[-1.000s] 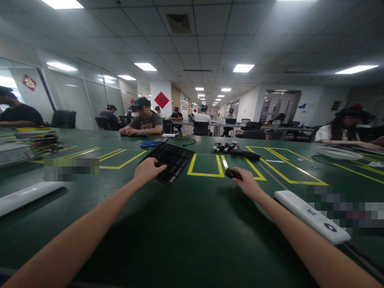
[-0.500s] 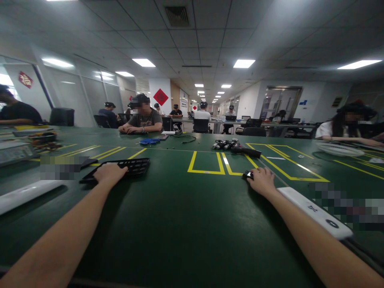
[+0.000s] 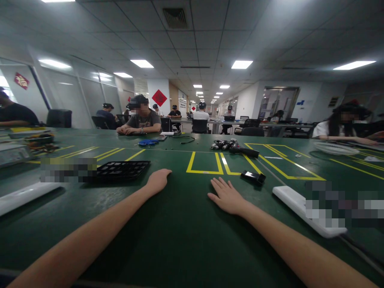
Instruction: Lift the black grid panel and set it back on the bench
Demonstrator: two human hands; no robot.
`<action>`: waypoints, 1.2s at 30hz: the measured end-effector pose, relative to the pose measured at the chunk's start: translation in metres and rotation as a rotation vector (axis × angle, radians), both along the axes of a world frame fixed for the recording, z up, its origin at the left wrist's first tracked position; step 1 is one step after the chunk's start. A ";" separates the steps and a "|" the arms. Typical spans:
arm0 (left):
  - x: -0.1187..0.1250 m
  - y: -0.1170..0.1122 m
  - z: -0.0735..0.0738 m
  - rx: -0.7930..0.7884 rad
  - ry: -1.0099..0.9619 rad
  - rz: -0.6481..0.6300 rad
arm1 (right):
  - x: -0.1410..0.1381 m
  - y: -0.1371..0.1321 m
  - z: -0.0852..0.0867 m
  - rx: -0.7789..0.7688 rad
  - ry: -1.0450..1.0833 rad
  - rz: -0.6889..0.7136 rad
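Palm down over the green table [image 3: 186,224], my right hand [image 3: 229,196] is open with its fingers spread, holding nothing. To its right lies a small black object with a shiny light patch [image 3: 253,177], apart from the fingers. My left hand [image 3: 157,182] hovers over or rests on the table, its back toward me and its fingers mostly hidden, so their pose cannot be made out. Nothing shows in it. Just left of that hand lies a black tray with a grid of compartments [image 3: 123,170], not touched by it.
White power strips lie at right [image 3: 300,206] and left [image 3: 33,196]. Yellow tape lines [image 3: 205,172] mark the table. Farther back are a bundle of black cables [image 3: 225,145] and blue gloves or cloth [image 3: 148,142]. Co-workers sit across [image 3: 144,120] and at right [image 3: 345,130].
My left hand has left the black tray and moved right. My right hand has let go of the small black object and moved left, fingers spreading.
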State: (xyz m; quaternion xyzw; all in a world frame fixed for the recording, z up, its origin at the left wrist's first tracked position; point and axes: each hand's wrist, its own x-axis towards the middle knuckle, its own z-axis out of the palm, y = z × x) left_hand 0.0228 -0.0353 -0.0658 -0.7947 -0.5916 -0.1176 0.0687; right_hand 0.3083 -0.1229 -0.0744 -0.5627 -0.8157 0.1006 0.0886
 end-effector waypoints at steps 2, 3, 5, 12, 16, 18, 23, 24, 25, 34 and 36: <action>0.000 -0.001 0.001 0.024 0.013 -0.015 | 0.001 0.001 -0.001 -0.051 -0.007 0.009; 0.001 -0.003 0.002 0.057 0.020 -0.035 | 0.001 0.002 -0.001 -0.058 -0.011 0.011; 0.010 -0.014 0.004 0.141 0.019 -0.087 | 0.001 0.002 0.000 -0.058 -0.020 0.011; 0.069 -0.083 0.002 -0.179 0.016 -0.494 | -0.002 0.000 0.001 -0.045 -0.033 0.005; 0.079 -0.097 0.004 -0.288 0.031 -0.542 | -0.003 -0.003 -0.001 -0.044 -0.040 0.004; 0.079 -0.098 0.006 -0.276 0.037 -0.542 | -0.002 -0.003 0.001 -0.043 -0.040 0.008; 0.071 -0.085 0.018 -0.048 0.033 -0.460 | 0.023 0.008 0.015 0.186 -0.070 -0.073; 0.066 -0.079 0.021 0.016 0.051 -0.392 | 0.034 0.012 0.018 0.281 -0.092 -0.144; 0.060 -0.070 0.025 0.067 0.077 -0.301 | 0.046 0.016 0.020 0.376 -0.118 -0.233; 0.005 -0.018 0.018 -0.076 0.213 0.088 | 0.122 0.032 0.007 0.157 -0.222 -0.693; 0.003 -0.014 0.016 -0.074 0.134 0.041 | 0.120 0.031 0.006 0.114 -0.223 -0.679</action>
